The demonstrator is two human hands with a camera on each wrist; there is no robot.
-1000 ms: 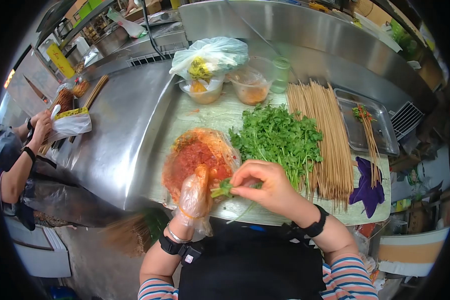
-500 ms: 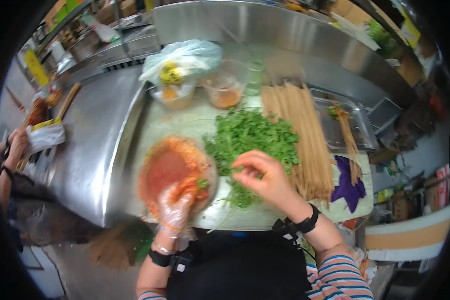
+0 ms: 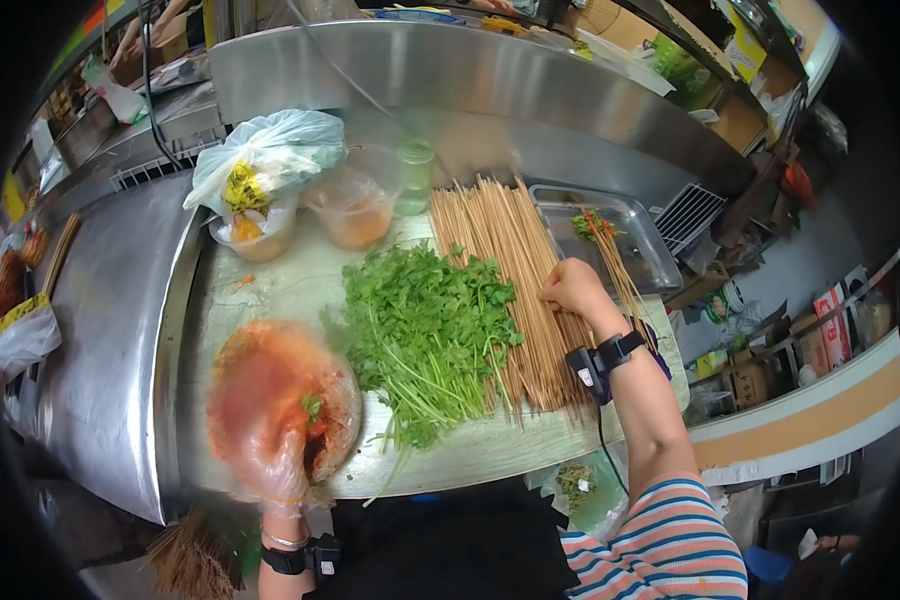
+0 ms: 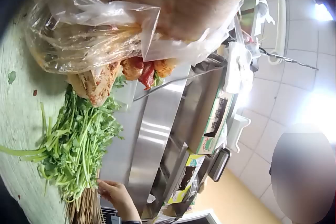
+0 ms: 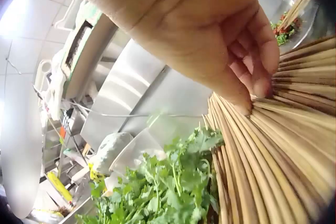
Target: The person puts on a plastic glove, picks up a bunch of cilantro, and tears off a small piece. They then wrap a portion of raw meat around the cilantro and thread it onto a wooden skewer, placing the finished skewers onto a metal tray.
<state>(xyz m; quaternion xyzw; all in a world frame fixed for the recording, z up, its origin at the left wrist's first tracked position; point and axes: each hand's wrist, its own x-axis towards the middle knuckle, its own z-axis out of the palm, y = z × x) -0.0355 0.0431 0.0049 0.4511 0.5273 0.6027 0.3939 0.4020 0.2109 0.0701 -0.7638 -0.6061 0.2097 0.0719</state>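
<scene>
My left hand (image 3: 275,455), in a clear plastic glove smeared with red sauce, is at the near side of a bowl (image 3: 348,425) of red, saucy mix (image 3: 245,385). A folded sprig of cilantro (image 3: 312,406) shows at its fingers, beside red and orange pieces (image 4: 148,71) in the left wrist view. The glove hides part of that grip. Bare, my right hand (image 3: 578,287) pinches at a bamboo skewer among the wide pile of bamboo skewers (image 3: 500,260), thumb and fingertips together. Between the hands lies a heap of cilantro (image 3: 420,320), stems toward me.
A metal tray (image 3: 645,235) at the back right holds finished-looking skewers (image 3: 615,260) with red and green tips. Plastic tubs (image 3: 355,215), a tied plastic bag (image 3: 275,160) and a green glass (image 3: 415,175) stand along the back. Left is a steel counter (image 3: 110,330).
The cilantro sprig passed from my right hand to my left. My right hand moved across to the skewers; the left went down into the bowl. The head view swung right.
</scene>
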